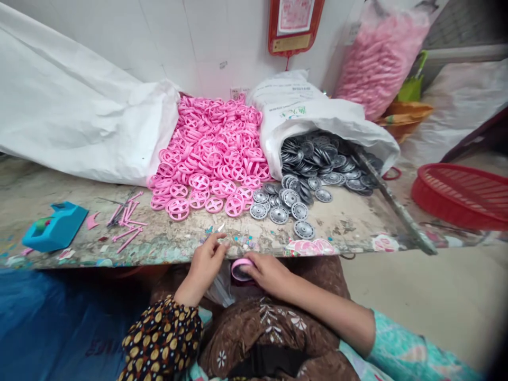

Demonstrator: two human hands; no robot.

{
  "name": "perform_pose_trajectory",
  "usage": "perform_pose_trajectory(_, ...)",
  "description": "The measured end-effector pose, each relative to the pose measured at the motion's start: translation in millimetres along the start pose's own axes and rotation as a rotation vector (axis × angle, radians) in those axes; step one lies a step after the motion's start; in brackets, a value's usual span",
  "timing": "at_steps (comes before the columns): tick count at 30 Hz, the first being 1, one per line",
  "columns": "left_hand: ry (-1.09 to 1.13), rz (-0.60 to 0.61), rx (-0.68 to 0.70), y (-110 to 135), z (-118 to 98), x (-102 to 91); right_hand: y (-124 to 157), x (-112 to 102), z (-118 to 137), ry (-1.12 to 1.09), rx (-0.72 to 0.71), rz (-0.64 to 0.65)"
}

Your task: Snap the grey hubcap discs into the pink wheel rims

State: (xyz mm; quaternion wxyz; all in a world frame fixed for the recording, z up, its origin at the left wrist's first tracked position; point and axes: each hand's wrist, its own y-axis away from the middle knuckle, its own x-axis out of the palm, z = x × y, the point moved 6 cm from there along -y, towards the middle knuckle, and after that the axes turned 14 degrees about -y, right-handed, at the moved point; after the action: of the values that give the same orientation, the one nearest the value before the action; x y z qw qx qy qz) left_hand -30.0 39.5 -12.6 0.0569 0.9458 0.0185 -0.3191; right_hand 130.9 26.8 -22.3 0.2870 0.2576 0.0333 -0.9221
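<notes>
My right hand [268, 271] is closed around a pink plastic wheel [240, 269] held just below the table's front edge, over my lap. My left hand [206, 263] rests at that edge beside it, fingers curled with the fingertips touching the tabletop; nothing is visible in them. On the table ahead lies a large heap of pink wheel rims [214, 153] spilling from a white sack [79, 116]. To the right of it, grey hubcap discs [301, 185] spill from another white sack [313, 114].
A blue plastic tool [55, 226] and loose pink sticks [127, 222] lie on the worn table [349, 222] at left. A red basket [462, 194] sits at right. A metal bar [392, 203] slants across the table. A bag of pink parts [379, 58] stands behind.
</notes>
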Motion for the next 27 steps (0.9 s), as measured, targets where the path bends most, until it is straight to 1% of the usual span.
perform_pose_trajectory(1,-0.069,-0.045,0.021,-5,2,-5.1,2,1,3,0.099,-0.025,0.015)
perform_pose_trajectory(3,-0.182,-0.114,0.071,-16,0,-9.7,1,-7,13,0.265,-0.094,-0.02)
perform_pose_trajectory(4,-0.226,-0.147,0.105,-23,-3,-10.0,-3,-16,17,0.33,-0.119,-0.063)
perform_pose_trajectory(6,-0.3,-0.217,0.175,-37,-11,-8.2,-17,-41,22,0.444,-0.126,-0.168)
perform_pose_trajectory(8,-0.383,-0.279,0.235,-52,-20,-4.0,-35,-65,22,0.572,-0.097,-0.245)
perform_pose_trajectory(10,-0.488,-0.333,0.274,-66,-30,1.7,-53,-81,18,0.708,-0.053,-0.285)
perform_pose_trajectory(12,-0.59,-0.374,0.304,-78,-39,8.0,-67,-87,12,0.811,-0.012,-0.282)
perform_pose_trajectory(14,-0.66,-0.372,0.329,-87,-44,14.8,-76,-84,3,0.885,0.011,-0.235)
perform_pose_trajectory(16,-0.665,-0.339,0.358,-94,-44,19.7,-80,-79,-4,0.941,-0.016,-0.167)
perform_pose_trajectory(17,-0.629,-0.327,0.367,-96,-43,19.8,-80,-78,-6,0.955,-0.043,-0.142)
perform_pose_trajectory(19,-0.466,-0.32,0.35,-96,-36,14.5,-79,-81,-5,0.93,-0.105,-0.137)
perform_pose_trajectory(20,-0.334,-0.323,0.31,-95,-31,9.6,-79,-85,-2,0.882,-0.135,-0.171)
perform_pose_trajectory(22,0.037,-0.296,0.173,-89,-19,1.7,-77,-96,12,0.697,-0.201,-0.32)
perform_pose_trajectory(24,0.498,-0.185,0.012,-80,-12,3.9,-75,-103,31,0.43,-0.297,-0.5)
perform_pose_trajectory(25,0.717,-0.109,-0.051,-74,-14,8.1,-75,-102,40,0.301,-0.349,-0.557)
perform_pose_trajectory(26,0.902,-0.038,-0.092,-67,-18,12.2,-76,-97,48,0.197,-0.394,-0.583)
perform_pose_trajectory(27,1.042,0.008,-0.115,-61,-23,14.6,-76,-90,55,0.128,-0.427,-0.588)
